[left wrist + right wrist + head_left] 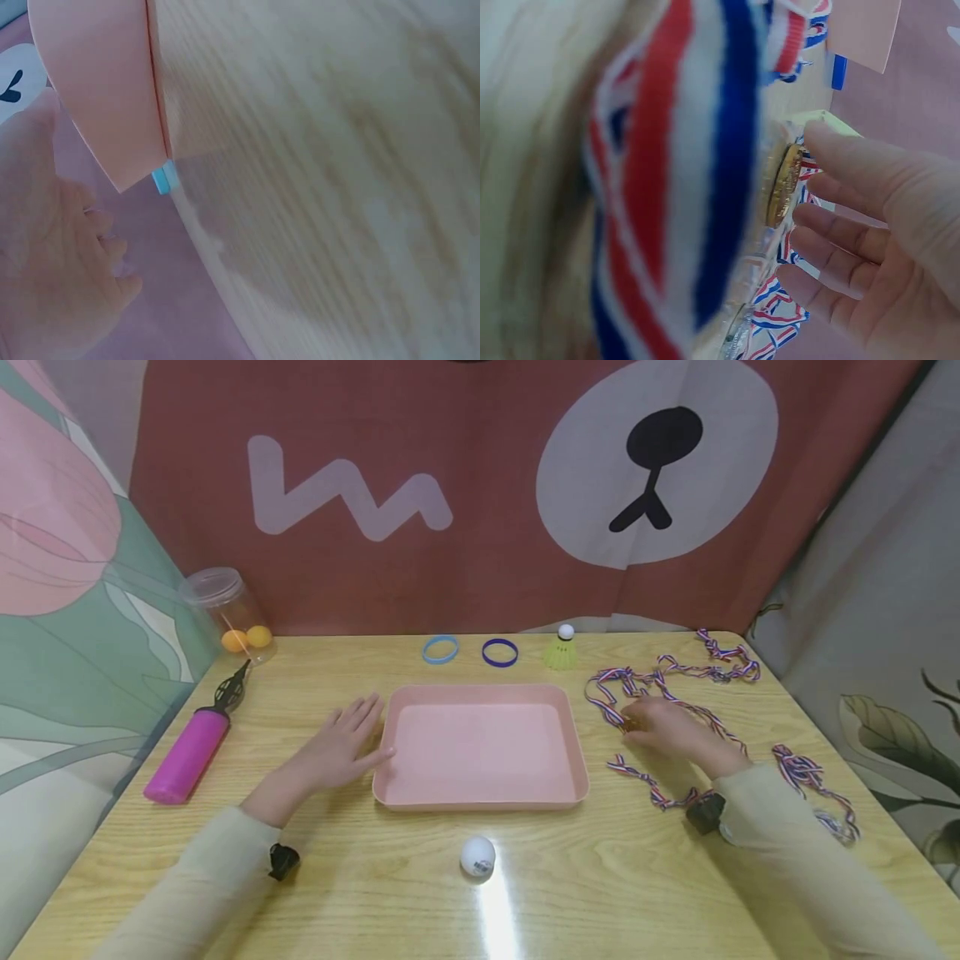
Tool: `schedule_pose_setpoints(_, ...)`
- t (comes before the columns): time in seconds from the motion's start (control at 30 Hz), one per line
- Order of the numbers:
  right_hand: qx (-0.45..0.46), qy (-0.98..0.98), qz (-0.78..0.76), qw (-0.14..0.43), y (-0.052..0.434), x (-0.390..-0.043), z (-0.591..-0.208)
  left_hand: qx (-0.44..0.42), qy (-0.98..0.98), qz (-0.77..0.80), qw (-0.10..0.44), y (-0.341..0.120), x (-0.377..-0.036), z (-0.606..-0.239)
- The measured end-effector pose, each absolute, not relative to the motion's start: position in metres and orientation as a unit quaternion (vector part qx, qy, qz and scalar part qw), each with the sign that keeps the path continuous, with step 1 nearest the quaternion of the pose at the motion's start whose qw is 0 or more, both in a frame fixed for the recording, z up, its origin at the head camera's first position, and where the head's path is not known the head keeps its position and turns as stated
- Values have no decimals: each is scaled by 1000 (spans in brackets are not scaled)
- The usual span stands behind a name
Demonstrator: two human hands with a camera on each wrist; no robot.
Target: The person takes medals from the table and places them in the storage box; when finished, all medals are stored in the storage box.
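My left hand [339, 750] is spread with straight fingers beside the left side of a pink tray [482, 806]; its thumb tip is at the tray's rim, and whether it touches I cannot tell. My right hand [669, 728] is to the right of the tray, over a gold medal [633, 724] on a red, white and blue ribbon [619, 675]. In the right wrist view the loosely bent fingers [832, 225] are close to the gold medal [786, 186], with no firm grip visible. A blurred striped ribbon [682, 150] fills the foreground there.
A white ball [477, 857] lies before the tray. Behind it are a light blue ring [440, 650], a dark blue ring [499, 652] and a shuttlecock [561, 650]. A magenta hand pump [189, 753] and a jar [217, 589] with orange balls stand left. More ribbon [799, 768] lies right.
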State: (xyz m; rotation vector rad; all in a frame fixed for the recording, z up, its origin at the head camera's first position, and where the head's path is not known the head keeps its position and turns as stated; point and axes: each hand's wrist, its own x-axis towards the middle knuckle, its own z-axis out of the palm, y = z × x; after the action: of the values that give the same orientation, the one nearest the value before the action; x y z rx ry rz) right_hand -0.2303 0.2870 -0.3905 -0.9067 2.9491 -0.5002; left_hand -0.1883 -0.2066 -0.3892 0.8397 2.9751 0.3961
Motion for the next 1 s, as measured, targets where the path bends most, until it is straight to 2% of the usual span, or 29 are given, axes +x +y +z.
schedule_pose_setpoints(0.43,-261,946,-185,42,290,-232,-392,279,951,125,45,-204,-186,-391)
schedule_pose_setpoints(1.0,-227,950,-205,62,302,-237,-396,295,948,115,35,-202,-183,-390)
